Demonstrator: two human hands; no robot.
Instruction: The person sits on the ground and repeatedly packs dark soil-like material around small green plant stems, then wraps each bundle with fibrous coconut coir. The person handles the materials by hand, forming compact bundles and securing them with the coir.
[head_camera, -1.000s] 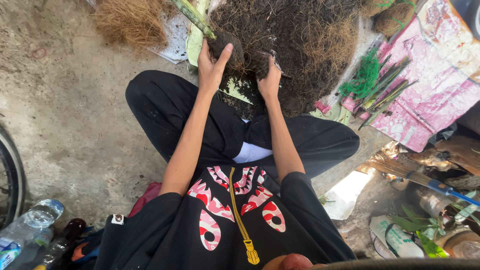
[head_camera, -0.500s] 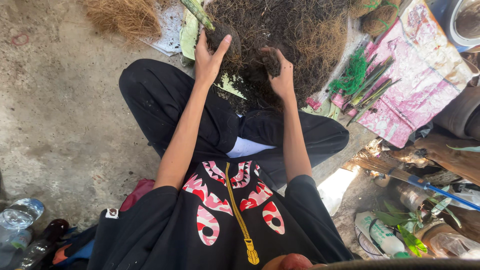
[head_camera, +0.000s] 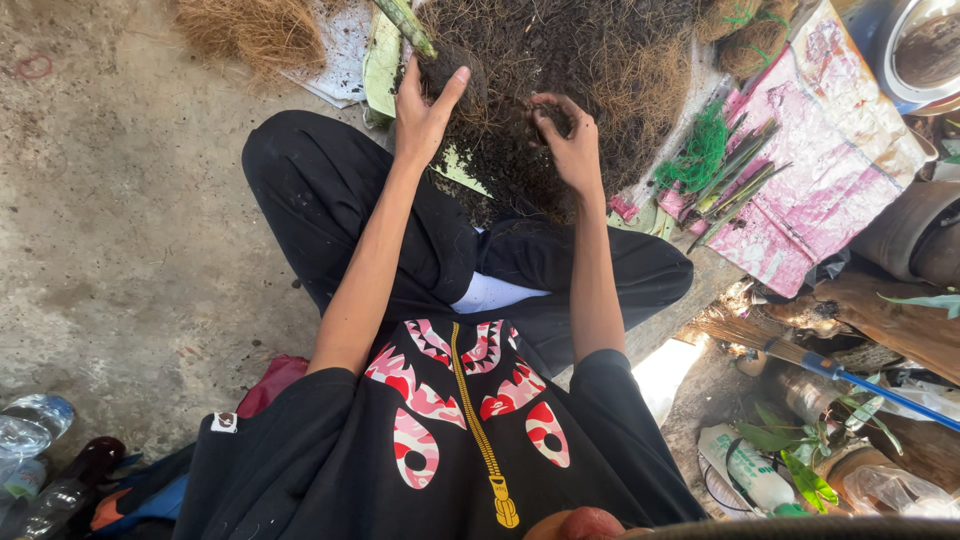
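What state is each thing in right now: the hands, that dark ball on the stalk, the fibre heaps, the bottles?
Left hand: cupped around the dark root ball.
Root ball: held, green stalk sticking out.
Right hand: pinching dark fibre.
Dark fibre heap: loose.
Tan fibre heap: untouched.
Plastic bottles: lying down.

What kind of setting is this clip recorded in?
Probably an outdoor or open-sided potting spot for plant work, on bare concrete floor. Signs: a big pile of dark coconut-fibre soil mix that both hands work in, a row of green cuttings on a pink sheet, and small potted plants.
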